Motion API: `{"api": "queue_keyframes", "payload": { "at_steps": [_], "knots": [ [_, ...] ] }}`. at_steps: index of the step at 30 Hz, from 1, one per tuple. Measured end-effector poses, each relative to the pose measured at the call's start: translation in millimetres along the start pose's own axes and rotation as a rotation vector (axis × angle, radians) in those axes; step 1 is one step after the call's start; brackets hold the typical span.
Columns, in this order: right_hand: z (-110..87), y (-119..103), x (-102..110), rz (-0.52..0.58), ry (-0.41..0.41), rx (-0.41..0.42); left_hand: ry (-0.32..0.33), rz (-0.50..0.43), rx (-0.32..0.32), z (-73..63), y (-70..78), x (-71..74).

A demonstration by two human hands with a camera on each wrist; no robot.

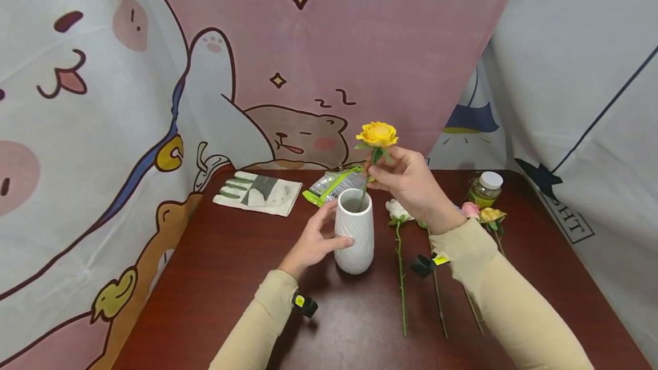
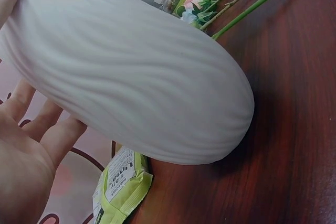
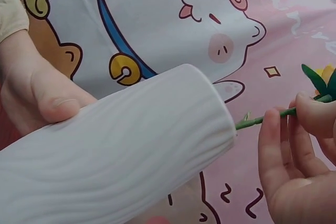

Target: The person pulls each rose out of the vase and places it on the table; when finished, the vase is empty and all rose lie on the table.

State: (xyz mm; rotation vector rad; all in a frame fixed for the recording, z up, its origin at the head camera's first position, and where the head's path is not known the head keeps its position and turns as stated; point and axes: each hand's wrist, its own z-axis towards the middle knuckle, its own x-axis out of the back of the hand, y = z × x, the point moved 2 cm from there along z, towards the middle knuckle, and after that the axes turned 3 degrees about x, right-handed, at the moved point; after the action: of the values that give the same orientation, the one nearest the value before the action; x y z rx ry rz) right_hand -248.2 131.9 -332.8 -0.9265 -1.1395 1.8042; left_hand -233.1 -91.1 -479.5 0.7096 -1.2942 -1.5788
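A white vase with a wavy ribbed surface stands upright on the dark red table. My left hand holds it from the left side, the thumb across its front and the fingers behind; the left wrist view has the vase filling most of it. Above the rim, my right hand pinches the green stem of a yellow rose just below the bloom. The stem runs down through the vase's mouth, and its lower end is hidden inside.
Right of the vase lie a white rose, a pink rose and an orange-yellow rose, stems toward me. A white-lidded jar stands behind them. Gloves and a green-grey packet lie at the back, before a printed cloth.
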Motion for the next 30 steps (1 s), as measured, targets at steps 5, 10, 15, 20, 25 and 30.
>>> {"api": "queue_keyframes", "payload": {
  "at_steps": [5,10,15,20,25,30],
  "knots": [
    [1.5,-6.1,3.6,0.019,0.017,0.04,0.001,-0.003,0.005,0.0,1.5,0.3],
    [2.6,-12.7,5.8,0.096,0.006,0.07,0.001,0.002,0.012,-0.1,1.6,0.9],
    [3.3,-21.0,8.2,0.175,-0.005,0.092,0.002,0.006,0.016,-0.4,1.2,0.9],
    [3.4,-30.1,11.9,0.225,0.008,0.11,0.002,0.002,0.004,-0.3,0.5,0.7],
    [3.1,-40.9,17.3,0.221,0.043,0.14,0.003,0.001,-0.008,-0.3,-0.8,0.4],
    [1.9,-50.7,26.3,0.272,0.074,0.188,0.004,0.001,-0.009,-0.1,-0.3,0.0]
  ]
}}
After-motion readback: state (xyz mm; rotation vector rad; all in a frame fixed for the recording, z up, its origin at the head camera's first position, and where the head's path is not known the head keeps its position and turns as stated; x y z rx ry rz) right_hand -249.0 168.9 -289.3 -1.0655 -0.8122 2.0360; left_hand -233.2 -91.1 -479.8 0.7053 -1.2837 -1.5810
